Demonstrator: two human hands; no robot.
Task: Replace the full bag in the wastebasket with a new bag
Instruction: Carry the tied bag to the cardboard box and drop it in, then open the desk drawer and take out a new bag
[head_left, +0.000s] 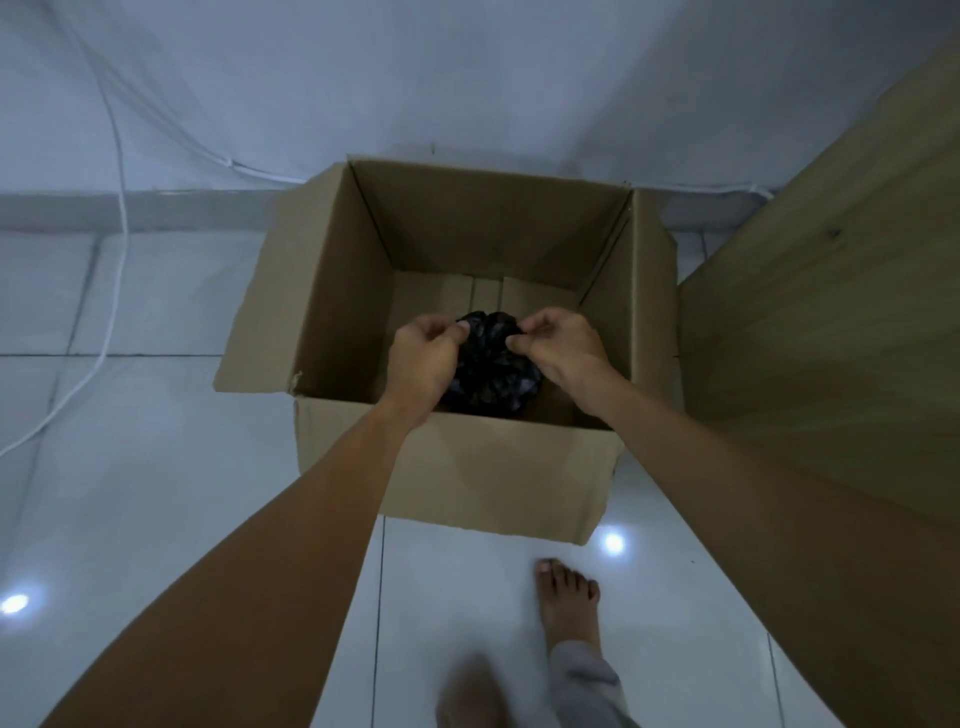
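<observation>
As hands (423, 358) (561, 345) pinch bag (491, 376), box (332, 291) encloses.

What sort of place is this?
Probably a room in a home: glossy white floor tiles, a bare foot on them, a wooden panel at the right, and a white cable against the wall. The left hand and right hand pinch a bag inside a box.

Open box (467, 467) on the floor (156, 415), its back to the wall (467, 78). Bag (488, 374) inside, on the box bottom, nearer the front side. Left hand (423, 358) pinches the bag's top at left, right hand (563, 345) at right. Panel (831, 312) just right of the box. Cable (111, 312) left of it, running down the wall onto the floor. Foot (569, 603) before the box.
</observation>
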